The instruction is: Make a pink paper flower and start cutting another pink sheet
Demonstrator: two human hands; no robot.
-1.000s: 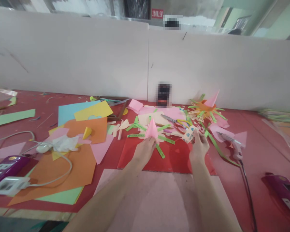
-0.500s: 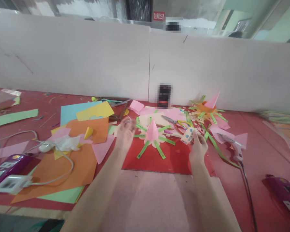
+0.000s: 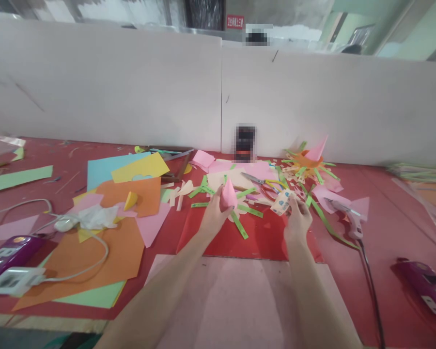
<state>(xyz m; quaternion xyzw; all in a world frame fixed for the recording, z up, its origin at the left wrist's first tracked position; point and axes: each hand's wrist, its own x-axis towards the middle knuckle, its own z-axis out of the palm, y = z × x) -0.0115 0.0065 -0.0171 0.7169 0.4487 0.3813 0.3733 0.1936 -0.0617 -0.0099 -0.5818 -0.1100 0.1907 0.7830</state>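
Observation:
In the head view my left hand (image 3: 215, 212) is closed around the lower part of a pink paper cone (image 3: 229, 193). The cone stands point up on a pale scalloped paper base, with green paper strips (image 3: 240, 228) spreading outward like rays. Under it lies a shiny red board (image 3: 256, 246). To the right, my right hand (image 3: 298, 213) pinches a small cream card with blue print (image 3: 281, 202), held just above the board's right side. Scissors with yellow and red handles (image 3: 272, 184) rest behind the card.
A similar orange-and-pink paper piece (image 3: 308, 162) stands at the back right. A glue gun (image 3: 354, 225) lies on pink paper, its cord running forward. Coloured sheets (image 3: 109, 252), a white cable and a purple power strip (image 3: 12, 249) cover the left. A white partition (image 3: 112, 92) rises behind.
My left hand has moved right and forward from beside the piece and closed on the pink cone. My right hand still holds the card in nearly the same place.

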